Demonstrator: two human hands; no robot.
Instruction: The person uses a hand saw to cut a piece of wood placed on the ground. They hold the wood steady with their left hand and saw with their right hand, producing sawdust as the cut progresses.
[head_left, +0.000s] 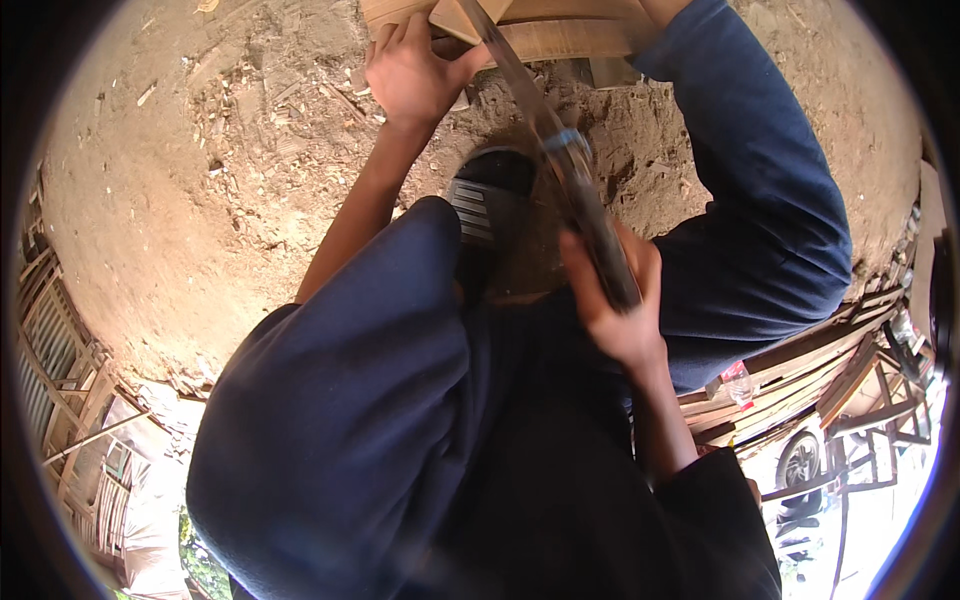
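Bare brown earth (240, 200), scattered with pale chips and bits of debris, spreads around me, and toward the rim it bends up to grey corrugated sheeting (45, 355) on my left and a stack of long brown planks (790, 390) on my right. A clear plastic bottle with some red on it (738, 384) is beside those planks, and a black spoked wheel (799, 460) shows farther out.

Ahead of me, at the upper edge of the view, is a broad light-brown wooden piece (565, 40), partly cut off. My left hand (412, 85) rests against its left part, fingers bent over the wood and thumb spread away toward the right; I cannot tell whether it grips. Near that thumb is a smaller, pale, angular wooden piece (455, 20).

My right hand (628, 328) is wrapped around the lower end of a long, dark, straight tool with a bluish band (590, 215). The tool slants up and leftward between my navy-clad legs (360, 340), its blurred far end overlapping the pale piece; I cannot tell whether they touch. Below the wood, my black shoe with grey stripes (485, 210) stands on the earth.
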